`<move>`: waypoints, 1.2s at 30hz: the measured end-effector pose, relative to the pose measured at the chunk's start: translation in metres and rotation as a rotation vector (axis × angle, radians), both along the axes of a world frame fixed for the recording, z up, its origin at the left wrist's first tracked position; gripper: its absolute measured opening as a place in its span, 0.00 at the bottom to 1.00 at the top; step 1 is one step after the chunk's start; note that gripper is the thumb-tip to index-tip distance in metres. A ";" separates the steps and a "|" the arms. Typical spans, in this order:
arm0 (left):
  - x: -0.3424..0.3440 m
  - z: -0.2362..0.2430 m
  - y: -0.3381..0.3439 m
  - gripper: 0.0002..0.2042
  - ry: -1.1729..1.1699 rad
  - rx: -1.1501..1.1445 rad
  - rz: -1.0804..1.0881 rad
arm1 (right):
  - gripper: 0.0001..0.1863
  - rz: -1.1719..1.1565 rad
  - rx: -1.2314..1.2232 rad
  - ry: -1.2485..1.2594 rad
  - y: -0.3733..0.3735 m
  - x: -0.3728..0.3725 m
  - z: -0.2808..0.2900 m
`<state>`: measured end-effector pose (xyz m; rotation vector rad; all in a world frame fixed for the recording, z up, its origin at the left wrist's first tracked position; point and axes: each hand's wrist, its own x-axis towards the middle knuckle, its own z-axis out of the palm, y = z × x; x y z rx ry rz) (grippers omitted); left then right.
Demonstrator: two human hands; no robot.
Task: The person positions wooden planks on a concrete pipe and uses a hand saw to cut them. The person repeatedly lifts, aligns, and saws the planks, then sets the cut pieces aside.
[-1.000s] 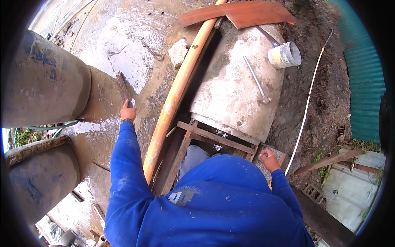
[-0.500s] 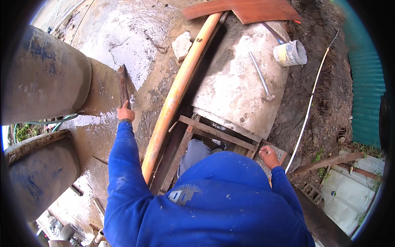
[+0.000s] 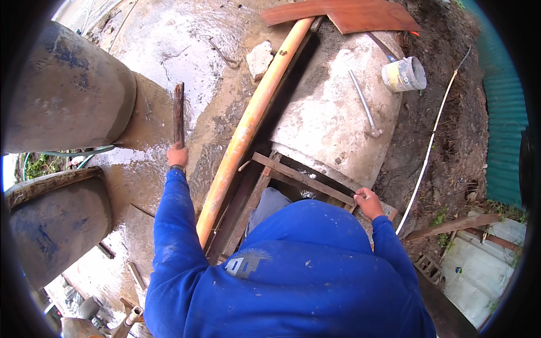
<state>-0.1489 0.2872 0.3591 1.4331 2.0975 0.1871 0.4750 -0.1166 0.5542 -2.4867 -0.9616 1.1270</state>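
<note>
My left hand [image 3: 177, 155] is closed round the lower end of a narrow, dark, wet-looking piece of wood [image 3: 179, 112]. The wood points away from me over the wet ground, left of a long yellow pipe [image 3: 248, 121]. Over on the right, my right hand [image 3: 369, 204] is closed, its fingertips pinched by the right end of a wooden crosspiece [image 3: 304, 179]. Whatever those fingers hold, if anything, is too small to make out. The crosspiece belongs to a timber frame around an opening, where my grey-clad knee [image 3: 271, 201] shows.
Beyond the frame, a hammer [image 3: 365, 106] lies on a pale concrete slab [image 3: 321, 112], near a white bucket [image 3: 403, 74]. A reddish-brown board [image 3: 360, 16] lies at the far end. Large grey barrel-like containers [image 3: 67, 90] stand left. A white hose [image 3: 431, 143] runs along the right.
The dark piece of wood has swung from leaning left to nearly straight ahead, and my left index finger no longer stretches along it. My right hand stays by the crosspiece's end.
</note>
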 end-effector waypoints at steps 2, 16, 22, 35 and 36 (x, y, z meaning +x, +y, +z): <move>-0.028 -0.032 -0.024 0.26 -0.135 0.027 -0.024 | 0.15 0.039 0.035 0.026 0.011 0.006 -0.010; 0.032 -0.018 -0.077 0.22 -0.527 -0.365 -0.018 | 0.17 -0.009 0.039 0.035 -0.032 0.008 -0.051; 0.052 0.003 -0.070 0.22 -0.544 -0.315 -0.041 | 0.17 -0.026 0.026 0.038 -0.039 0.012 -0.049; 0.104 0.022 -0.078 0.24 -0.487 -0.389 -0.183 | 0.17 -0.089 0.032 0.030 -0.071 0.022 -0.047; 0.105 0.024 -0.080 0.24 -0.474 -0.402 -0.194 | 0.17 -0.089 0.040 0.034 -0.072 0.021 -0.045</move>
